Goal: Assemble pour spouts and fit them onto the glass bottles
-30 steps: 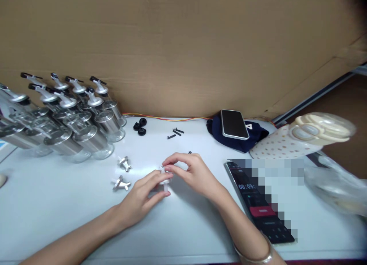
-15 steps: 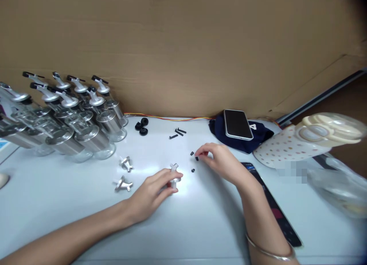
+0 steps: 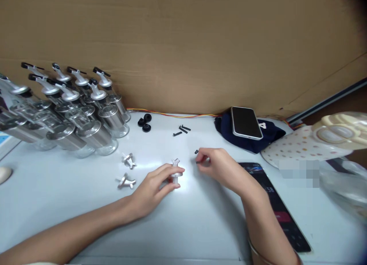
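Between the thumb and fingers of my left hand [image 3: 156, 190] is a silver pourer spout [image 3: 176, 175], held upright just over the table. My right hand [image 3: 219, 167] pinches a small black piece [image 3: 197, 162] at its fingertips; most of it is hidden. Just beyond those fingers a small black clip [image 3: 196, 152] lies on the table. Left of my left hand rest two more silver spouts, the farther spout [image 3: 129, 160] and the nearer spout [image 3: 126, 181]. Farther back are several thin black strips [image 3: 181, 130] and three round black stoppers [image 3: 146, 127].
Several glass-and-steel bottles [image 3: 93, 135] with pourer tops crowd the left. A phone [image 3: 246, 123] lies on a dark blue cap [image 3: 226, 133] at the back right. A spotted flask [image 3: 298, 146] and another phone [image 3: 275, 204] are on the right. Cardboard [image 3: 183, 47] walls the back.
My right hand has closed on a small black piece and turned its fingers inward. My left hand keeps its hold on the spout. The whole view has shifted slightly.
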